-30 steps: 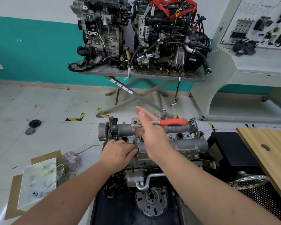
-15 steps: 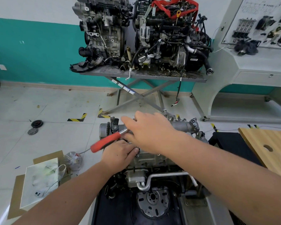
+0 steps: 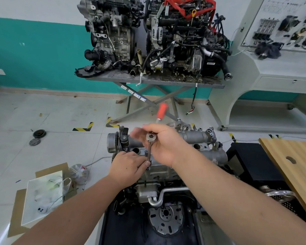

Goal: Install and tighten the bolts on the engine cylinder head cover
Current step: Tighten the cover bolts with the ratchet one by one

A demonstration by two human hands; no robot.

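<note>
The grey cylinder head cover (image 3: 198, 137) tops the engine in front of me. A ratchet wrench (image 3: 151, 137) stands on a long extension bar (image 3: 149, 152) that drops to a bolt on the cover's near side. Its red handle (image 3: 162, 110) points away from me. My right hand (image 3: 166, 144) grips the ratchet around its head, fingers curled. My left hand (image 3: 129, 167) pinches the lower end of the extension bar where it meets the cover. The bolt itself is hidden under the socket and my fingers.
Two engines sit on a scissor-lift table (image 3: 154, 80) behind. A wooden board (image 3: 293, 163) lies at right over a black stand. A flywheel (image 3: 166, 218) faces me below. Cardboard with a white tray (image 3: 42, 197) and plastic bags lies on the floor at left.
The red handle has swung from the right, round to the left, and now points away from me. My right hand moved from open over the ratchet to gripping its head. My left hand stayed.
</note>
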